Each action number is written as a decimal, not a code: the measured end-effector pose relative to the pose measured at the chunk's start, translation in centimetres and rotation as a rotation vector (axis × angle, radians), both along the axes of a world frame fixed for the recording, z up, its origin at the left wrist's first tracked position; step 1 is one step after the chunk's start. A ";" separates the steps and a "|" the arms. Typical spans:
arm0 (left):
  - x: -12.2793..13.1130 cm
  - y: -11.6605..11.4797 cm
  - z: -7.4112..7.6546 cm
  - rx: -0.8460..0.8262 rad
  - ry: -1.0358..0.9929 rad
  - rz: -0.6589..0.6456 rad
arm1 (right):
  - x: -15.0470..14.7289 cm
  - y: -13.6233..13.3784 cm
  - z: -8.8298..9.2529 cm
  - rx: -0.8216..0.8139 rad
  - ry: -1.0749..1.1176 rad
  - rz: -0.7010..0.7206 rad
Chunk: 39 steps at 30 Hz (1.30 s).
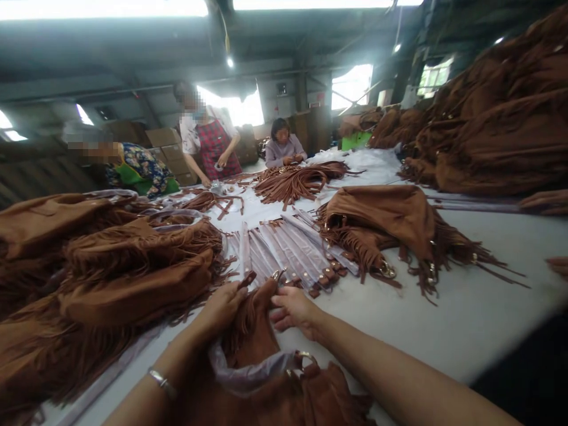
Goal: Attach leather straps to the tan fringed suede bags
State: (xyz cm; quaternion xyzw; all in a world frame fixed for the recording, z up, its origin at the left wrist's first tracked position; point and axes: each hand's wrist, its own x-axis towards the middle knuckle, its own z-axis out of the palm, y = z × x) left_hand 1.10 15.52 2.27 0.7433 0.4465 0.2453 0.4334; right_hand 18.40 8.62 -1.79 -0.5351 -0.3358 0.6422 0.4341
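Observation:
A brown fringed bag (pixel 248 402) lies in front of me, its wrapped handle (pixel 252 374) curving over it beside a metal ring. My left hand (pixel 224 305) is closed on a brown strap end at the bag's upper left edge. At the right of the bag's raised brown tab, my right hand (pixel 295 310) has its fingers apart, close to a metal clasp (pixel 278 274); whether it touches the tab is hard to tell. Just beyond both hands lies a row of plastic-wrapped straps (pixel 284 248) with brown ends.
Brown bags are piled at the left (pixel 137 272) and high at the right (pixel 501 118). Another fringed bag (pixel 381 213) sits right of the straps. Loose brown straps (pixel 293 183) lie farther back. Three people work across the table (pixel 488 331); part of another hand (pixel 558 265) shows at the right edge.

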 end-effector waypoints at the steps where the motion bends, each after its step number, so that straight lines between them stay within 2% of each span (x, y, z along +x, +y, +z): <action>1: -0.2 0.0 -0.3 -0.024 -0.002 -0.033 | -0.4 0.4 0.0 0.010 0.025 -0.004; 6: -1.7 -0.8 -0.5 -0.116 -0.060 -0.074 | -1.4 1.3 0.2 0.105 0.066 -0.059; 10: -2.4 -2.0 0.2 -0.059 -0.128 -0.071 | -1.4 1.1 1.5 0.211 -0.002 -0.063; 15: -2.5 -3.0 0.9 -0.048 -0.265 -0.076 | -1.3 0.6 4.4 0.548 -0.256 -0.021; 18: -2.5 -3.2 0.9 -0.113 -0.379 -0.082 | -1.6 0.1 5.2 0.690 -0.167 0.098; 21: -2.4 -3.7 0.8 -0.199 -0.435 -0.088 | -1.9 -0.5 5.3 0.717 -0.096 0.167; 25: -2.1 -4.9 0.7 -0.182 -0.427 -0.068 | -2.6 -0.9 4.9 0.746 -0.240 0.094; 30: -1.8 -6.6 1.1 -0.138 -0.510 0.148 | -3.8 -1.1 4.7 0.611 -0.099 0.128; 32: -1.9 -7.2 1.7 -0.192 -0.551 0.197 | -4.2 -1.3 5.0 0.617 -0.182 0.086; 35: -1.9 -8.2 2.7 -0.253 -0.578 0.196 | -4.2 -1.9 5.7 0.642 -0.322 0.007; 39: -1.6 -8.9 3.4 -0.325 -0.628 0.196 | -3.8 -2.8 6.7 0.647 -0.464 0.035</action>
